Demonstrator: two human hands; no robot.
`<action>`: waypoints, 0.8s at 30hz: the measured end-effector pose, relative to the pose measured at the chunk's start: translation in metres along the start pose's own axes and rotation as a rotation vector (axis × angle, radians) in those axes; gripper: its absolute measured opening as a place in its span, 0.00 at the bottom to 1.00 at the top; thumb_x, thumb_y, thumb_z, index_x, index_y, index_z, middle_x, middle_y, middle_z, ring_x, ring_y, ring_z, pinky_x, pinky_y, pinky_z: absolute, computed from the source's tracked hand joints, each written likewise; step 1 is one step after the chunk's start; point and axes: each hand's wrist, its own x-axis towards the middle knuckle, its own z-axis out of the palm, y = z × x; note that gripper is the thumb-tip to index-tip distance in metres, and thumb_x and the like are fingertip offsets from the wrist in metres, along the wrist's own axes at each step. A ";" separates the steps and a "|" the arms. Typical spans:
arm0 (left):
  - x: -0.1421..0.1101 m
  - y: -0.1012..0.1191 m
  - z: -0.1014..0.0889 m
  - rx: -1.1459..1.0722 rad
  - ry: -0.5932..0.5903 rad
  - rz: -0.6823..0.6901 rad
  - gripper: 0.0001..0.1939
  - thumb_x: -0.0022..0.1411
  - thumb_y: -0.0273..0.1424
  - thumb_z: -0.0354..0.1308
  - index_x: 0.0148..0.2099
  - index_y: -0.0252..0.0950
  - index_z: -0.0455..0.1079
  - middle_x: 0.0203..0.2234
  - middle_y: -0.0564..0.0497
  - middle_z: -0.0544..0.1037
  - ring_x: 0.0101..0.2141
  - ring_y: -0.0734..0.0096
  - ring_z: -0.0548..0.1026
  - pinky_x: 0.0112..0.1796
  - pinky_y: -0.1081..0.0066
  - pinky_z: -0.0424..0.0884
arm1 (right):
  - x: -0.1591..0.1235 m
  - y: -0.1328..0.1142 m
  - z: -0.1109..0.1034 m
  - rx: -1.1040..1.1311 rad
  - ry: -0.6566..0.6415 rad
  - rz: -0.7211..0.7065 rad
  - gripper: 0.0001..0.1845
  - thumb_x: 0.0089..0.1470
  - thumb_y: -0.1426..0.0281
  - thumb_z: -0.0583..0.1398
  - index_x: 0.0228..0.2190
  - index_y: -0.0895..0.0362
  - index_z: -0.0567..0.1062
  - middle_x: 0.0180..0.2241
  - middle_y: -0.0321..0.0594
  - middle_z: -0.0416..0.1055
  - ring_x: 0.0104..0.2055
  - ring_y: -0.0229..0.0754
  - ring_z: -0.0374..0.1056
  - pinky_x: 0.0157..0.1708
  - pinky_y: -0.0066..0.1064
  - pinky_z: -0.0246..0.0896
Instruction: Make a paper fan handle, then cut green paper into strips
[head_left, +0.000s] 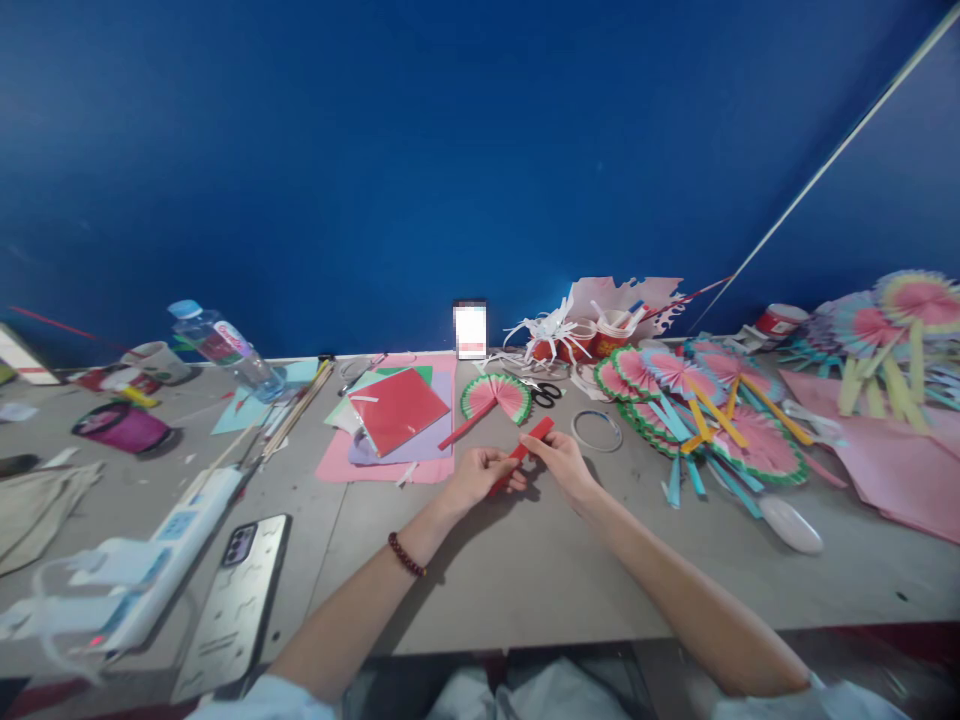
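Observation:
A narrow red paper strip [541,430] slants between my two hands above the grey table. My left hand [484,476] pinches its lower part. My right hand [559,455] has thumb and fingers closed on the upper end. Just beyond them lies a folded paper fan [511,397], pink with a green edge, spread like a half-round watermelon slice, with a red strip handle [463,428] pointing down left. Black-handled scissors [546,393] rest right of the fan. A roll of clear tape [596,430] lies flat near my right hand.
Left of my hands is a stack of coloured paper topped by a red sheet [401,408]. Several finished fans [690,400] pile up at right. A phone [238,600], a power strip [176,555] and a water bottle [225,345] occupy the left side. A small screen [470,330] stands against the blue wall.

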 end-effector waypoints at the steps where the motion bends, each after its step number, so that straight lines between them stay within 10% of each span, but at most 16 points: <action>1: 0.000 -0.001 0.000 0.000 0.006 0.008 0.29 0.41 0.53 0.72 0.30 0.31 0.73 0.25 0.43 0.82 0.27 0.64 0.80 0.33 0.67 0.72 | 0.000 0.000 0.000 0.020 -0.024 0.005 0.28 0.33 0.45 0.70 0.18 0.57 0.73 0.16 0.34 0.68 0.20 0.34 0.57 0.22 0.29 0.49; 10: 0.002 -0.006 -0.001 0.038 -0.019 0.058 0.28 0.46 0.53 0.70 0.34 0.31 0.76 0.28 0.43 0.83 0.29 0.61 0.81 0.37 0.64 0.75 | -0.009 -0.012 -0.001 0.122 -0.432 0.128 0.24 0.40 0.51 0.70 0.20 0.59 0.75 0.15 0.35 0.69 0.18 0.35 0.62 0.20 0.29 0.52; 24: 0.005 -0.005 -0.004 0.030 -0.036 0.015 0.31 0.45 0.55 0.69 0.35 0.30 0.76 0.29 0.42 0.83 0.31 0.60 0.81 0.37 0.64 0.74 | -0.001 -0.011 -0.002 -0.008 -0.053 -0.008 0.26 0.33 0.48 0.71 0.17 0.59 0.76 0.15 0.34 0.67 0.19 0.34 0.56 0.20 0.28 0.50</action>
